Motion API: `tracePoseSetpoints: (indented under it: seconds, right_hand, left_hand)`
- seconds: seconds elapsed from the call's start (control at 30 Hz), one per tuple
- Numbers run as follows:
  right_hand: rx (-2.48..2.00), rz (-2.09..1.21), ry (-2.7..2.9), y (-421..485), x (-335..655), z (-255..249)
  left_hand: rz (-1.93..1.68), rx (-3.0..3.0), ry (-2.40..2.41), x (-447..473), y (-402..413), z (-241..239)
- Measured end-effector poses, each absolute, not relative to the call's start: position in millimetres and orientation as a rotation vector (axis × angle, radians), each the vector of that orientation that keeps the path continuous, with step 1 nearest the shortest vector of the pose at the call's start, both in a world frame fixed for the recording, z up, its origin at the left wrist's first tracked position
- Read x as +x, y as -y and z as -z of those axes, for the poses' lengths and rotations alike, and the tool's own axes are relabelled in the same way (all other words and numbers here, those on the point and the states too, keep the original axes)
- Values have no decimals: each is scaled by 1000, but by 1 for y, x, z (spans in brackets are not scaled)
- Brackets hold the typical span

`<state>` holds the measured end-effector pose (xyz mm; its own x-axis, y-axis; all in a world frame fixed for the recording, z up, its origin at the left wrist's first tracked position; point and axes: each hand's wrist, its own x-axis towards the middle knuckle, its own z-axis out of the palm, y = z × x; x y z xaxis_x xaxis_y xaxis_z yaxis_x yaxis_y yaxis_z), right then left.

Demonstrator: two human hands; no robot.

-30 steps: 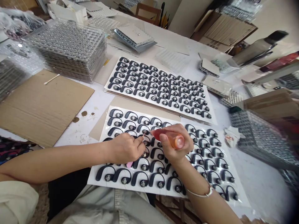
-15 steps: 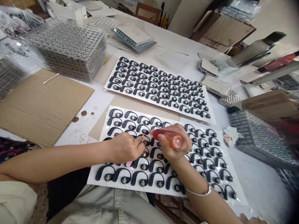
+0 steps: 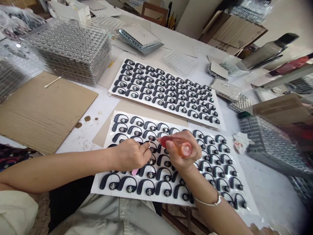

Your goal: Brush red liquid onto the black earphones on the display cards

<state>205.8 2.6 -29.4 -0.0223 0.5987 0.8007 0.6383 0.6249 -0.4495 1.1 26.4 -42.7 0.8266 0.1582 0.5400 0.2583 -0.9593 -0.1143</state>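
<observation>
My right hand (image 3: 184, 147) is wrapped round a small squeeze bottle (image 3: 181, 148) of orange-red liquid, tilted so that its nozzle points left at an earpiece. Closed in a pinch, my left hand (image 3: 133, 155) grips a slim tool (image 3: 134, 171); a pink end shows below the fist and a thin tip by the fingertips, the rest being hidden. Tool tip and nozzle come close together over one black ear-hook earpiece (image 3: 152, 138). Rows of such earpieces lie on a white sheet (image 3: 97, 186) under both hands, several with thin wires.
Behind lies a second white sheet of earpieces (image 3: 168, 88). A cardboard piece (image 3: 46, 114) with a cotton swab (image 3: 52, 82) is at left, before stacked clear trays (image 3: 70, 52). More trays (image 3: 276, 147), a crumpled tissue (image 3: 242, 143) and boxes (image 3: 237, 31) occupy the right.
</observation>
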Motion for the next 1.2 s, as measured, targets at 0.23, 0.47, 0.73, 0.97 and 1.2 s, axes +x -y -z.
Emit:
tracePoseSetpoints:
  seconds: [0.23,0.47,0.73,0.97,1.2]
  right_hand:
    - [-1025,36,1687,-3,206,30]
    - [-1029,34,1686,-3,205,28]
    - [-1046,24,1685,-1,205,28]
    - [-1038,26,1691,-1,206,29]
    - [-1042,34,1686,-1,206,30]
  left_hand:
    - [847,-2854,333,1,-29,38]
    - [881,-3008,382,-5,-35,37]
    - [770,-3081,437,-7,-37,39]
    - [829,-3103,452,-8,-39,41]
    - [784,-3179,490,-9,-41,39]
